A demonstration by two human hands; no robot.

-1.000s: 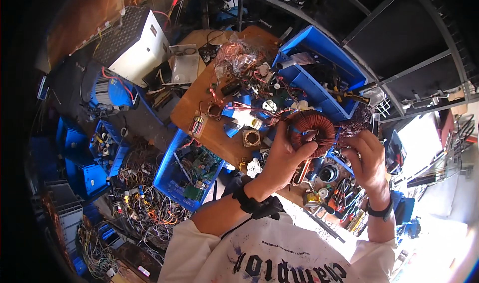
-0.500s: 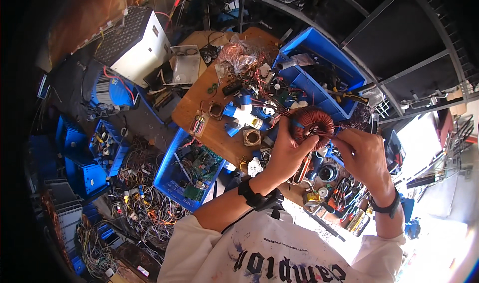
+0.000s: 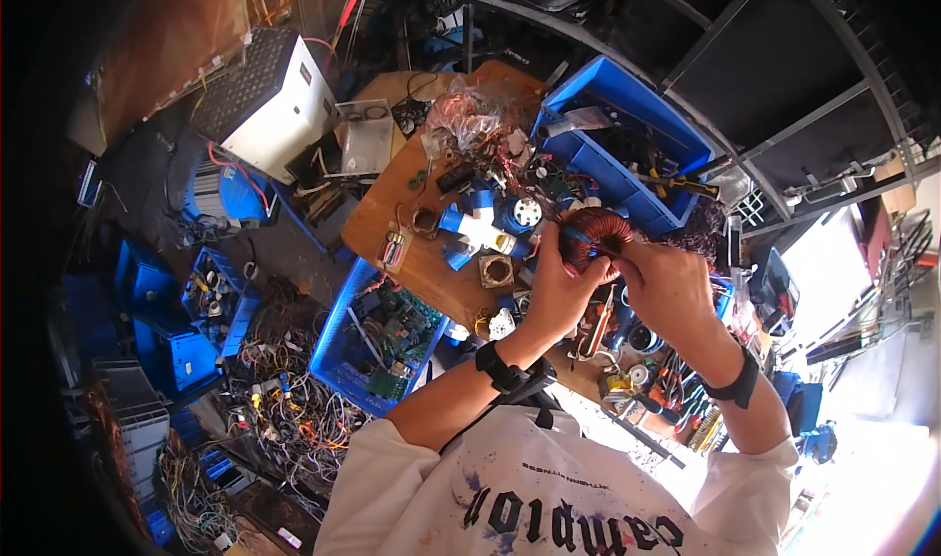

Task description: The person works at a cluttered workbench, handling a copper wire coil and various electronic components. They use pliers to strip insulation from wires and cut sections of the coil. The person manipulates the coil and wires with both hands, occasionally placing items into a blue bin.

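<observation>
A red-brown toroidal copper coil (image 3: 600,227), with a blue band across it, is gripped in my left hand (image 3: 564,296), thumb over its lower face. My right hand (image 3: 671,296) is closed against the coil's lower right side, its fingertips at the center hole; whatever they pinch is hidden. Just left of the coil lie a white-and-blue cross-shaped connector (image 3: 478,232), a round white part with holes (image 3: 524,212) and a square metal part with a round opening (image 3: 495,271) on the wooden table (image 3: 387,208).
A blue bin with tools (image 3: 627,178) sits at the table's back right. Left are a bin of circuit boards (image 3: 397,330), tangled wires (image 3: 284,399), more blue bins (image 3: 172,350) and a white metal cabinet (image 3: 294,105). Assorted tools (image 3: 667,394) lie below my right hand.
My right hand has moved left and in over the coil, covering more of it. The coil is turned slightly and sits a little higher in view.
</observation>
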